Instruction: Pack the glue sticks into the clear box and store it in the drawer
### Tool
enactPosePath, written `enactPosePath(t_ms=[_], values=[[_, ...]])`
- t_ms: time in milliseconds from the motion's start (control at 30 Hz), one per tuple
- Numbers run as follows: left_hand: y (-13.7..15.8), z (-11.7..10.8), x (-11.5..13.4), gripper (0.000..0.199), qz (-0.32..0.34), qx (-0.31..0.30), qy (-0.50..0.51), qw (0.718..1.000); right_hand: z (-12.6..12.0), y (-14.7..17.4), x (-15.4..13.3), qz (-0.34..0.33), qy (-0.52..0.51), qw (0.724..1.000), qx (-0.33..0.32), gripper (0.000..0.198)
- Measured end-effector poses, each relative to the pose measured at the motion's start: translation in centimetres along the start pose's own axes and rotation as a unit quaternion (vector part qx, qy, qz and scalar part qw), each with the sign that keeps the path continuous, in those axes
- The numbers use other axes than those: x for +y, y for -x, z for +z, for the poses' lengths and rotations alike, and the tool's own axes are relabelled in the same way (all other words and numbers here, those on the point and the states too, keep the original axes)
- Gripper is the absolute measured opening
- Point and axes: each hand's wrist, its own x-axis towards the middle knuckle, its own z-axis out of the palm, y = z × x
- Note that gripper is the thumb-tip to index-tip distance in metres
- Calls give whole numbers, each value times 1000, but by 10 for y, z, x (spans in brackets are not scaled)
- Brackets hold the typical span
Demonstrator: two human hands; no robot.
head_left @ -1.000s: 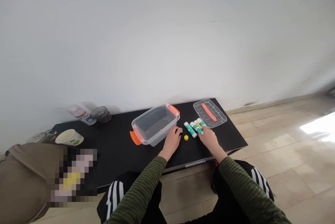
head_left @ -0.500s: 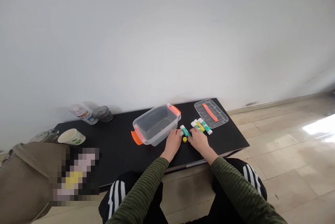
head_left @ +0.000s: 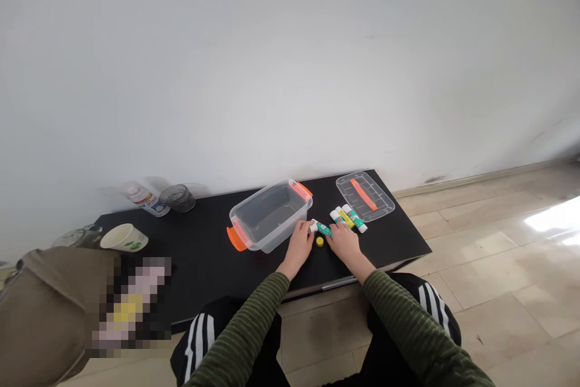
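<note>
My right hand [head_left: 345, 244] is closed on the lower end of a green glue stick [head_left: 323, 229], which slants up to the left. The fingers of my left hand [head_left: 299, 247] pinch a small white cap [head_left: 313, 227] right beside the stick's upper end. Whether the two touch is too small to tell. Between my hands, a round yellow cap [head_left: 319, 242] lies on the black table. Just beyond my right hand are more glue sticks side by side, a yellow one [head_left: 345, 217] next to a green and white one [head_left: 355, 218].
A clear plastic box [head_left: 267, 218] with orange latches stands left of my hands. Its lid [head_left: 366, 195] lies at the right. Further left are a dark mesh cup [head_left: 178, 198], a spray can [head_left: 144, 198], a paper cup [head_left: 124, 237] and a person's brown sleeve [head_left: 49, 308].
The green glue stick has tilted, its upper end now closer to the white cap in my left hand. My hands have stayed in nearly the same place.
</note>
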Motion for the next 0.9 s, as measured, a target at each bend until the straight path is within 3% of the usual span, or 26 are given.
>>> enactPosePath(t_ms=[133, 233, 300, 433, 533, 600, 700, 900], values=[[-2, -3, 1, 31, -34, 14, 65, 997, -4, 0, 1, 11, -3, 1000, -8, 25], [-4, -2, 1, 27, -100, 28, 161, 981, -9, 0, 5, 40, -29, 999, -8, 29], [-6, 1, 1, 27, -156, 30, 272, 949, -11, 3, 8, 58, -51, 997, -1, 33], [-7, 4, 4, 30, -228, 44, 480, 846, -9, 12, 18, 47, -106, 993, 25, 33], [-8, 3, 8, 27, -254, 52, 559, 788, -5, 22, 26, -7, -161, 985, 54, 26], [-8, 1, 11, 25, -258, 53, 582, 769, -3, 28, 30, -46, -191, 978, 67, 24], [-7, -3, 14, 28, -247, 46, 581, 774, -3, 35, 35, -74, -211, 972, 75, 24], [-3, -7, 18, 46, -203, -2, 518, 831, -12, 39, 41, -79, -224, 969, 62, 29]])
